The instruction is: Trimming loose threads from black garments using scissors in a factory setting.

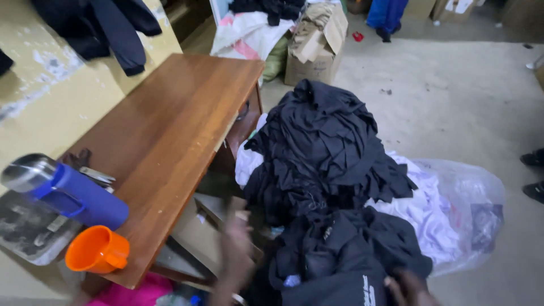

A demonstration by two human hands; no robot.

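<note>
A big heap of black garments (323,153) lies on the floor beside a wooden desk (170,130), with white cloth (425,209) under it. My left hand (235,255) is blurred, fingers apart, reaching down between the desk's edge and the heap, holding nothing that I can see. My right hand (408,289) shows only at the bottom edge, pressed on a black garment with white print (345,283); its grip is unclear.
On the desk's near end lie a blue flask (73,195), an orange cup (97,250) and a metal tray (28,232). A clear plastic bag (470,204) lies right of the heap. A cardboard box (317,45) stands beyond. Someone's shoes (534,175) show at right.
</note>
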